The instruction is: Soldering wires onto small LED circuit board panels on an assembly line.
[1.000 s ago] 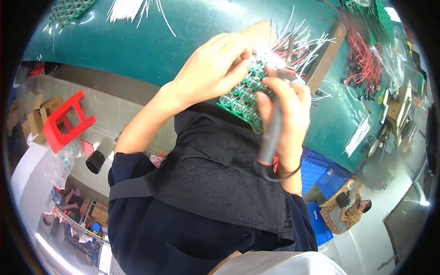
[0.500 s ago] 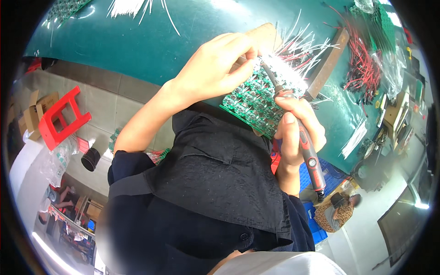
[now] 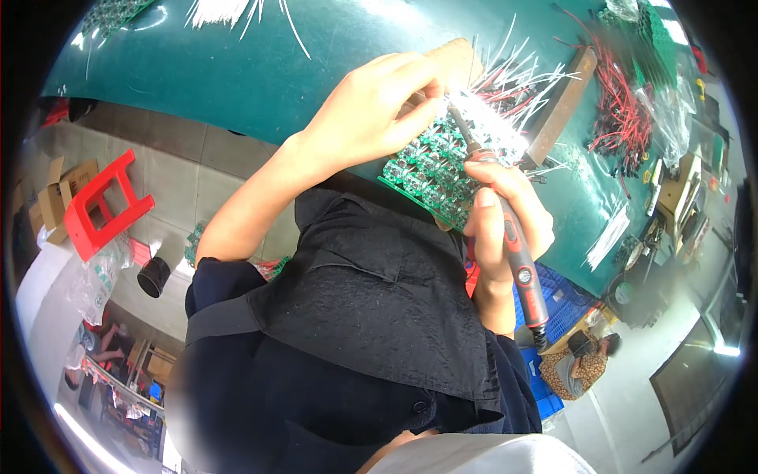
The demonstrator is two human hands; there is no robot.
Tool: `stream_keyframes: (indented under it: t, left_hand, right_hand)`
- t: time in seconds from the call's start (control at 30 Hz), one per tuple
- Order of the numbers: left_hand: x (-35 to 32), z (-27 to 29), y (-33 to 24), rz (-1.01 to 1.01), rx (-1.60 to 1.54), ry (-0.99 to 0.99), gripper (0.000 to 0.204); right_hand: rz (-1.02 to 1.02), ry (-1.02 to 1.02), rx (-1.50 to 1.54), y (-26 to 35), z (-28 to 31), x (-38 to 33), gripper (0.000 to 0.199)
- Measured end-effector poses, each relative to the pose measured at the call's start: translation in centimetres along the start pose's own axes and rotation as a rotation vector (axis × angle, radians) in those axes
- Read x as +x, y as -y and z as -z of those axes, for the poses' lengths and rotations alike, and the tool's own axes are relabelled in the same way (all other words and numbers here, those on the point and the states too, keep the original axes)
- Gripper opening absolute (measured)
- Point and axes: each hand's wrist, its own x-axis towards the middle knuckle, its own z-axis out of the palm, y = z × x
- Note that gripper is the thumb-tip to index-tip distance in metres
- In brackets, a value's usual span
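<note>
My right hand (image 3: pixel 512 209) grips a grey and red soldering iron (image 3: pixel 524 272), its cord trailing from the lower end. The iron's tip points up and left into a panel of green circuit boards (image 3: pixel 426 170) at the near table edge. Over the panel's far left side, my left hand (image 3: pixel 375 107) pinches thumb and fingers together close to the tip. Whatever lies between those fingers is too small to make out. White and red wires (image 3: pixel 509 91) fan out from the boards' far side, where bright glare hides detail.
A brown bar (image 3: pixel 562 107) lies right of the boards, a tan wooden piece (image 3: pixel 458 59) behind. Red and black wires (image 3: pixel 620 118) and white wires (image 3: pixel 608 237) lie farther right; more white wires (image 3: pixel 221 11) at the far left. A red stool (image 3: pixel 103 209) stands left; a person (image 3: pixel 580 367) sits lower right.
My right hand and the soldering iron have shifted slightly left, the handle end most. The left hand keeps its pinch in nearly the same place.
</note>
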Motion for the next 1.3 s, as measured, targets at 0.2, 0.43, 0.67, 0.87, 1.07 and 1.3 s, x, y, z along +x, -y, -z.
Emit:
stream_keyframes:
  t: [0.2,0.43,0.67,0.87,1.07,1.3]
  left_hand:
    - [0.0,-0.1,0.2,0.027,-0.007,0.017,0.01]
    - [0.4,0.4,0.4,0.153,-0.175,0.086,0.01]
    - [1.0,1.4,-0.4,0.301,-0.251,0.17,0.008]
    - [1.3,1.1,-1.8,0.298,-0.327,-0.4,0.01]
    - [4.8,-2.9,-4.2,-0.236,-0.322,-0.358,0.009]
    - [7.2,-5.3,-4.3,-0.423,-0.112,-0.141,0.017]
  right_hand:
    - [0.1,0.032,-0.113,0.6,-0.5,0.2,0.019]
    - [0.111,-0.077,-0.192,0.9,-0.9,-0.5,0.028]
    - [0.259,0.117,-0.355,-0.3,-0.6,-0.4,0.052]
    - [0.39,-0.233,-0.349,-1.5,0.3,-1.3,0.032]
    - [0.21,-0.651,-0.116,-3.5,3.4,-3.2,0.039]
    - [0.157,-0.822,0.13,-3.7,2.4,-3.6,0.028]
